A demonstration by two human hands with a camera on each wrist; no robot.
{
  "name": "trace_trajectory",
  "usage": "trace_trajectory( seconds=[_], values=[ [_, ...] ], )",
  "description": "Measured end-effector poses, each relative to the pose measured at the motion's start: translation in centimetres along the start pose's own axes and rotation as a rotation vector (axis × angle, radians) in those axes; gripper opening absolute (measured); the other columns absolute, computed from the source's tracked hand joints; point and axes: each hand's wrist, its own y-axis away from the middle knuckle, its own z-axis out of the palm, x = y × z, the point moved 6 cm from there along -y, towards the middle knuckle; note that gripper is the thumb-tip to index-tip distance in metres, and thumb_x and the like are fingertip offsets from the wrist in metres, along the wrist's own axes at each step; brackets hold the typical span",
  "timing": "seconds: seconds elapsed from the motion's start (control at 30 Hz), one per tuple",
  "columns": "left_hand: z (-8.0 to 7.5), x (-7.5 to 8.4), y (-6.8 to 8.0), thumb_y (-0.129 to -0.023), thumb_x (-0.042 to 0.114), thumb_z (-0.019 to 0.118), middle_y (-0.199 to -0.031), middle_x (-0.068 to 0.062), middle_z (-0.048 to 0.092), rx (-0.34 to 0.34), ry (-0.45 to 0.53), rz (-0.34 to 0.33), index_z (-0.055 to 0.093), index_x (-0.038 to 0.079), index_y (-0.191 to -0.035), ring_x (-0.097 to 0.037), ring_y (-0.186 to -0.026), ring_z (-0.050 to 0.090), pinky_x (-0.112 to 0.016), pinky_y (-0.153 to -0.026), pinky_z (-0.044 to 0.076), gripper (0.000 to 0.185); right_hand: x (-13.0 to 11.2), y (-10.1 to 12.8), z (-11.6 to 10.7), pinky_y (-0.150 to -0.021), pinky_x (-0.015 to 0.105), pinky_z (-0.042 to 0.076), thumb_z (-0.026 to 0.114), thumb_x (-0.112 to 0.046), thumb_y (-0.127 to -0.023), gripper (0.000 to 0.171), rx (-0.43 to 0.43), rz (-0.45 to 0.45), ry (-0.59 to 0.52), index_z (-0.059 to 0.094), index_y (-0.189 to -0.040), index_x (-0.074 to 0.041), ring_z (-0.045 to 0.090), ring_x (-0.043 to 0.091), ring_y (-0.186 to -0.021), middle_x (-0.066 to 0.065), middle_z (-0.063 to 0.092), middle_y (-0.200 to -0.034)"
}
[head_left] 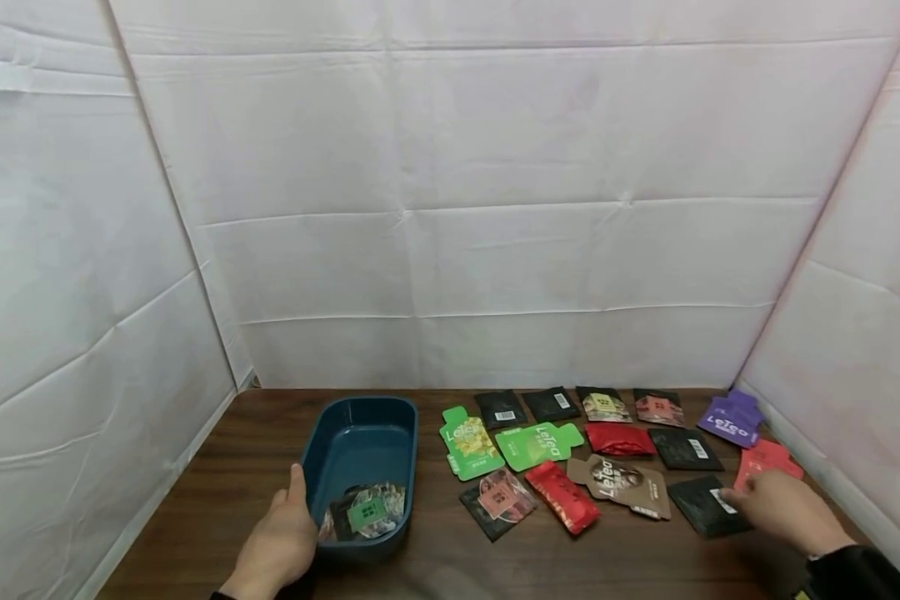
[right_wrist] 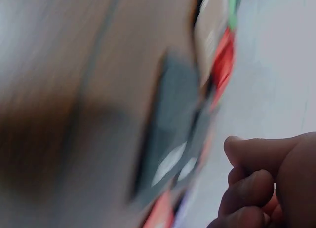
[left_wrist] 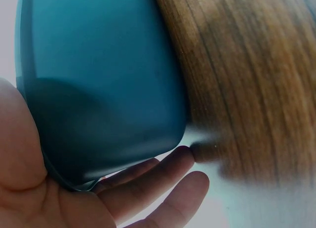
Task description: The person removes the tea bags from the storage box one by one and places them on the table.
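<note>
A teal tub (head_left: 322,446) stands on the wooden table (head_left: 217,492) at the near left, with a few packets (head_left: 363,510) lying in its near end. My left hand (head_left: 277,542) grips its near-left corner, thumb up along the rim. The left wrist view shows the tub wall (left_wrist: 98,80) against my palm and fingers (left_wrist: 153,183). My right hand (head_left: 780,508) hovers at the near right, fingers curled, its tip at the white label of a black packet (head_left: 701,510). In the blurred right wrist view the curled fingers (right_wrist: 252,183) hold nothing beside that packet (right_wrist: 173,124).
Several packets lie spread right of the tub: green ones (head_left: 468,442), a red one (head_left: 562,496), a brown one (head_left: 626,483), black ones along the back (head_left: 502,408), a purple one (head_left: 729,421). White cloth walls (head_left: 450,208) close in three sides.
</note>
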Motion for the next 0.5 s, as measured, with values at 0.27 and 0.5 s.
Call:
trace_trajectory(
  seconds=[0.27, 0.5],
  values=[
    [-0.3, 0.3, -0.2, -0.097, -0.001, 0.051, -0.134, -0.039, 0.042, 0.024, 0.013, 0.031, 0.006, -0.009, -0.155, -0.047, -0.111, 0.057, -0.059, -0.086, 0.048, 0.074, -16.7, 0.2, -1.9, -0.064, 0.045, 0.051, 0.073, -0.022, -0.087, 0.017, 0.424, -0.454, 0.112, 0.065, -0.092, -0.008, 0.062, 0.023, -0.07, 0.005, 0.064, -0.078],
    [0.1, 0.1, 0.0, -0.096, 0.003, 0.058, -0.138, -0.04, 0.039, 0.015, 0.015, 0.029, 0.006, -0.009, -0.155, -0.049, -0.116, 0.054, -0.059, -0.088, 0.048, 0.079, -31.1, 0.8, 0.0, -0.115, 0.054, 0.016, 0.061, -0.042, -0.096, 0.08, 0.529, -0.777, 0.32, 0.029, -0.154, 0.002, 0.024, 0.032, -0.146, 0.017, 0.027, -0.159]
  ],
)
